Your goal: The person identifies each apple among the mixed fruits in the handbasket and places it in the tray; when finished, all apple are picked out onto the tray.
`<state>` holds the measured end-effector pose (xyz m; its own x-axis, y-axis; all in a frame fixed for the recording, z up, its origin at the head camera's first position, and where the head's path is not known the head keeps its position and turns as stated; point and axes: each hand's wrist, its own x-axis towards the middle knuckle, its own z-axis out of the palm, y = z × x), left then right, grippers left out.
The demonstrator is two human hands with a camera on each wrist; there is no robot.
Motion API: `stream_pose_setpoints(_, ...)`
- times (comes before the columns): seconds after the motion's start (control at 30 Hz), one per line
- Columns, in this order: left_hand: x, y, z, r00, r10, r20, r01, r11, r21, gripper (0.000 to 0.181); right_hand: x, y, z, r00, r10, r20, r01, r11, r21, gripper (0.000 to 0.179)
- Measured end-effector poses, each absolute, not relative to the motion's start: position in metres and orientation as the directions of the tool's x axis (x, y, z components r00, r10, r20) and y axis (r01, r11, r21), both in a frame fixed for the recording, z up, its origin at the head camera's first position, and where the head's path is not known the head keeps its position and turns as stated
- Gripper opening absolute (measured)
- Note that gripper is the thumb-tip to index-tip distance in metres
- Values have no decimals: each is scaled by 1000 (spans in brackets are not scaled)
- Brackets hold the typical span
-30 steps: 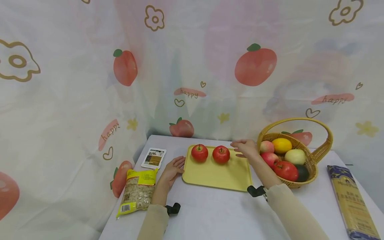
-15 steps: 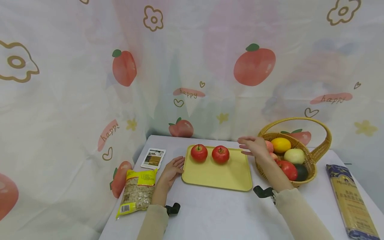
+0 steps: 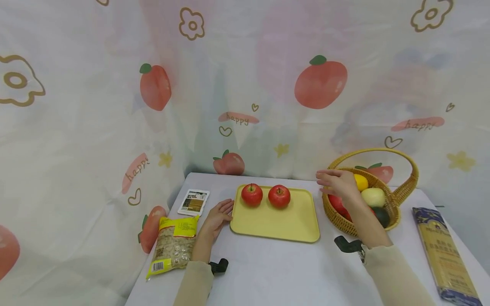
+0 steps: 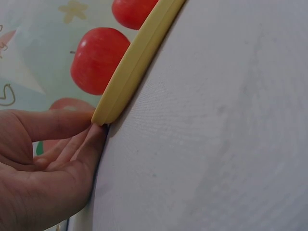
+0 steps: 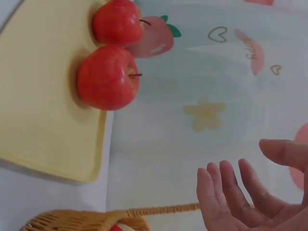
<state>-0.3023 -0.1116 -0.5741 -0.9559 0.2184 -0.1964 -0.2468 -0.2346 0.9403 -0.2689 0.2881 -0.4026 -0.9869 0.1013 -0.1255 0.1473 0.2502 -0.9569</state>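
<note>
A yellow tray [image 3: 273,223] carries two red apples, a left apple [image 3: 252,195] and a right apple [image 3: 279,196], along its far side. My left hand [image 3: 216,219] is at the tray's left edge; in the left wrist view its thumb [image 4: 62,123] and fingers pinch the rim. My right hand [image 3: 342,185] hovers over the left part of a wicker basket [image 3: 337,221], holding nothing, its fingers apart in the right wrist view. Inside the basket lie a yellow fruit [image 3: 361,182], a pale green fruit [image 3: 373,197], a dark green one [image 3: 381,216] and red fruit partly hidden by my hand.
Left of the tray, a yellow-and-clear bag [image 3: 174,244] lies near a small white packet [image 3: 193,202]. A long package with blue ends [image 3: 445,255] lies at the table's right. The basket's tall handle [image 3: 411,170] arches up before the printed curtain [image 3: 245,85].
My right hand has moved right, from beside the tray's far right corner to over the basket, covering more of its fruit. The left hand stays at the tray; the head view has shifted slightly.
</note>
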Motion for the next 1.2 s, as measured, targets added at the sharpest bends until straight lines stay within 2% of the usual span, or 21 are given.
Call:
stream_pose_setpoints(0.23, -302, -112, -574, -958, 222, -181, -235, -244, 941, 78, -262, 308, -392, -985, 118, -124, 148, 225, -963, 61)
stream_pose_setpoints(0.6, -305, -112, -580, -957, 223, -184, -239, -251, 938, 79, -253, 341, -390, -987, 125, -104, 140, 331, -933, 64)
stream_pose_setpoints(0.93, -302, -112, -575, -958, 219, -184, -236, -239, 942, 79, -250, 377, -399, -982, 122, -143, 183, 445, -877, 72)
stream_pose_setpoints(1.2, -301, -112, -574, -958, 214, -190, -240, -237, 941, 78, -249, 398, -408, -967, 141, -211, 253, 478, -841, 73)
